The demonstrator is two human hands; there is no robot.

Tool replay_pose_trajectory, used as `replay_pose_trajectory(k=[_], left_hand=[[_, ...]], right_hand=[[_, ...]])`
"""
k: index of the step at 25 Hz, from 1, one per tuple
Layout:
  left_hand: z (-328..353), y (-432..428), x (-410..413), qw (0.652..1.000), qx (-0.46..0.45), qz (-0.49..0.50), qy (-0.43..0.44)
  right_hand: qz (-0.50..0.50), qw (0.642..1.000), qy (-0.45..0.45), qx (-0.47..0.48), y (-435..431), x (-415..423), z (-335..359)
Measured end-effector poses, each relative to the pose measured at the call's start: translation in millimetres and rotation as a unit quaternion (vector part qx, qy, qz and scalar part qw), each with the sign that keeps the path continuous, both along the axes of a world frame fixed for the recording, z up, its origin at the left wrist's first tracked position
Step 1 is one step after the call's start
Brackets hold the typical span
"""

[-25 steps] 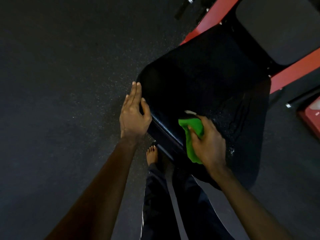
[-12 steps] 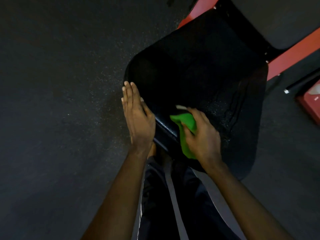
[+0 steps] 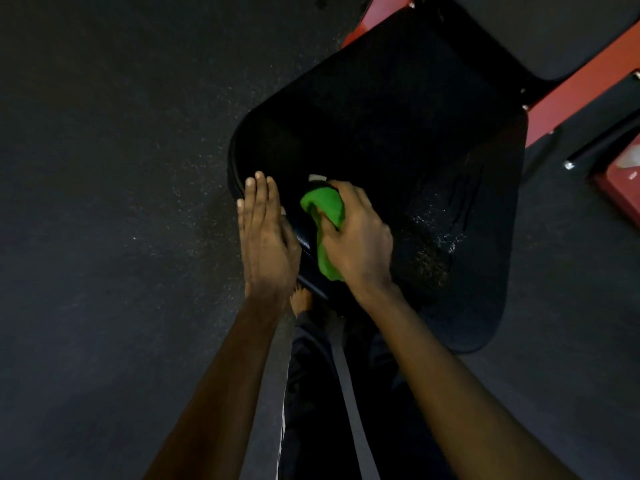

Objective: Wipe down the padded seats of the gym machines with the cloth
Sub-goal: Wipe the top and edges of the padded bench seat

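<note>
The right hand [image 3: 358, 237] grips the bunched green cloth [image 3: 323, 206], fingers curled over it, pressing it to the black seat [image 3: 398, 116] near its lower-left edge, at frame centre. In the last second the left hand [image 3: 266, 237] has slid in just beside the right, likely steadying the pad while this edge is wiped. Its fingers lie straight and together, flat along the rim
</note>
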State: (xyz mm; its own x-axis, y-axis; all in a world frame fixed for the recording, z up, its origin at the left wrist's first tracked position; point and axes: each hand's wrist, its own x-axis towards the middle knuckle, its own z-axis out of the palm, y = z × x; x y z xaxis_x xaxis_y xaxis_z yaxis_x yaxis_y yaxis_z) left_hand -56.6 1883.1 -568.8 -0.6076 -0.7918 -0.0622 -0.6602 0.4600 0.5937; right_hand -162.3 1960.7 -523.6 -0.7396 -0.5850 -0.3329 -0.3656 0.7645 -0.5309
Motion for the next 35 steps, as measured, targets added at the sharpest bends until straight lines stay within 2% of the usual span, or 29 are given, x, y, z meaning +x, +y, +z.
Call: replay_pose_trajectory(k=[2, 5, 7, 9, 11, 12, 15, 17, 19, 23, 25, 29, 32, 35], left_hand=[[4, -3, 2, 1.000, 0.018, -0.010, -0.008], [8, -7, 5, 0.999, 0.034, -0.028, -0.012], [9, -10, 7, 0.998, 0.030, -0.046, -0.027], [11, -11, 8, 0.997, 0.025, -0.064, -0.042], [13, -13, 9, 0.996, 0.008, -0.076, -0.055], [14, -15, 11, 0.994, -0.003, -0.085, -0.063], [16, -28, 14, 0.984, -0.026, -0.155, -0.078], [13, -41, 15, 0.973, -0.039, -0.212, -0.076], [10, -50, 16, 0.961, -0.050, -0.262, -0.078], [7, -57, 19, 0.950, -0.069, -0.295, -0.077], [5, -57, 20, 0.952, -0.075, -0.288, -0.068], [2, -52, 18, 0.955, -0.091, -0.276, -0.058], [4, -51, 19, 0.956, -0.093, -0.272, -0.065], [3, -49, 19, 0.957, -0.093, -0.267, -0.056]], right_hand=[[0.002, 1.000, -0.016, 0.026, 41, -4, 2], [-0.096, 0.991, -0.023, 0.088, 105, -12, 7], [-0.155, 0.982, -0.021, 0.107, 105, -11, 6], [-0.175, 0.981, -0.027, 0.074, 68, -9, 3], [-0.153, 0.986, -0.061, -0.005, 21, -5, 7], [-0.108, 0.992, -0.069, -0.015, 7, -2, 6], [0.021, 0.995, -0.086, 0.050, 23, -2, 4], [0.039, 0.993, -0.079, 0.073, 54, 1, 5], [0.003, 0.995, -0.048, 0.084, 82, 3, 6], [-0.179, 0.979, -0.033, 0.086, 97, 6, -1], [-0.178, 0.980, -0.006, 0.085, 62, 12, -6], [-0.071, 0.995, -0.011, 0.067, -6, 8, -6], [-0.036, 0.997, 0.003, 0.061, 50, -3, -8], [-0.118, 0.989, -0.012, 0.086, 132, -7, 0]])
